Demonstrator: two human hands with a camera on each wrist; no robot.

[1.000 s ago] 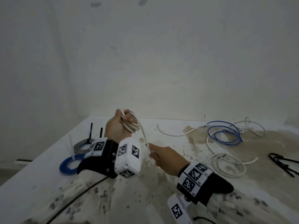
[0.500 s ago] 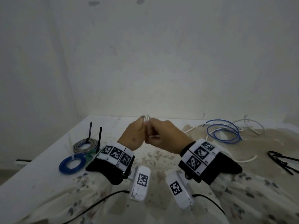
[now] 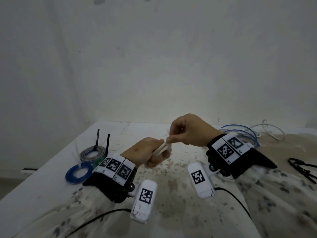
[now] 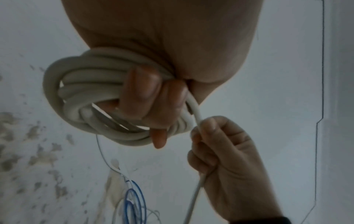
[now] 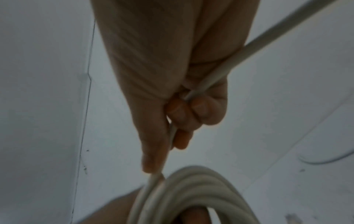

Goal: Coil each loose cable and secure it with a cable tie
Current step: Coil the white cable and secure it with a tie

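My left hand (image 3: 155, 154) grips a coil of white cable (image 4: 91, 94) above the table; its fingers (image 4: 142, 89) curl round several loops. My right hand (image 3: 184, 133) sits just right of it and higher, pinching the free run of the same white cable (image 5: 206, 81) where it meets the coil (image 5: 193, 192). The cable passes through the right fist (image 4: 220, 154) and trails down toward the table. In the head view only a short bit of white cable (image 3: 161, 149) shows between the two hands.
On the stained white table (image 3: 171, 186), far left, lie a grey coil (image 3: 92, 152) with black ties standing up and a blue coil (image 3: 78, 173). Loose blue cable (image 3: 240, 133) and white cable (image 3: 272, 131) lie far right. Black ties (image 3: 301, 169) rest at the right edge.
The right hand came up from low right to meet the left hand, then rose above and right of it. The left hand turned and dropped a little with the coil.
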